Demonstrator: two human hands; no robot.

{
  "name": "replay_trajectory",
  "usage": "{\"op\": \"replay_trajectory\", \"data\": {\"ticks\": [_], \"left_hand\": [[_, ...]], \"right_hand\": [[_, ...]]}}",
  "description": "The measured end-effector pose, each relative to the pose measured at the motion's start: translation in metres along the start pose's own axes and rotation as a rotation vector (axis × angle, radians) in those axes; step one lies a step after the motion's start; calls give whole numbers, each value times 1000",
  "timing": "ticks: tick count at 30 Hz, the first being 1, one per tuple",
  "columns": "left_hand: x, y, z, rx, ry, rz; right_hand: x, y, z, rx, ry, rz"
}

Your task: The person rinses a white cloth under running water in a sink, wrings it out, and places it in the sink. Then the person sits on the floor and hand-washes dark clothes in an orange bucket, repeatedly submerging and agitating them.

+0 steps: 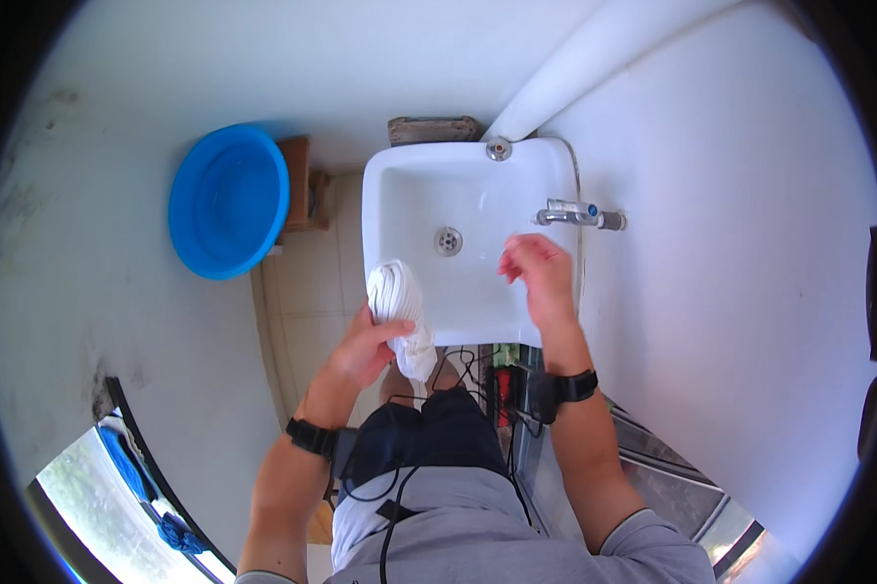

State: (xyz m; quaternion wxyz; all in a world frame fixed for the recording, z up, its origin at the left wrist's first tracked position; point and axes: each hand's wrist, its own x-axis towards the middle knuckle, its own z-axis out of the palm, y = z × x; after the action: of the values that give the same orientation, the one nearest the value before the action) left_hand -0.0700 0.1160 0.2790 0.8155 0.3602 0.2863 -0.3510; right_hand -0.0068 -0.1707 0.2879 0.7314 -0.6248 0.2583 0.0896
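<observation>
My left hand [366,344] grips a bundled white cloth [402,315], ribbed at its upper part, over the front left rim of a white ceramic sink [409,197]. The thumb lies across the cloth's middle. Above the right side of the basin hovers my right hand [539,271], holding nothing I can see, its fingers loosely curled and apart from the cloth. Just beyond those fingers a chrome tap [573,213] reaches out from the right wall. A metal drain [448,241] sits in the basin floor between the two hands.
To the left, a blue plastic basin [230,204] rests on a brown wooden stand [296,182]. A white pipe [555,80] runs up the corner behind the sink. Black cables [467,365] hang near my legs. Walls stand close on both sides.
</observation>
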Motion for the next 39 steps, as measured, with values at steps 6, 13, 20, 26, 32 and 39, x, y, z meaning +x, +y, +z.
{"op": "replay_trajectory", "data": {"ticks": [6,13,20,26,32,39], "left_hand": [[8,-11,-10,-3,23,28],[16,-20,-22,-13,53,20],[23,-28,-31,-38,102,23],[26,-27,-36,-55,118,20],[29,-27,-34,-91,120,32],[37,-36,-45,-86,154,-23]], "right_hand": [[83,109,-10,-758,-44,104],[174,134,-6,-1024,97,-371],[267,115,3,-1227,432,-567],[266,148,-8,-1082,265,-593],[225,264,-14,-1051,-135,37],[243,363,-28,-1282,-154,-89]]}}
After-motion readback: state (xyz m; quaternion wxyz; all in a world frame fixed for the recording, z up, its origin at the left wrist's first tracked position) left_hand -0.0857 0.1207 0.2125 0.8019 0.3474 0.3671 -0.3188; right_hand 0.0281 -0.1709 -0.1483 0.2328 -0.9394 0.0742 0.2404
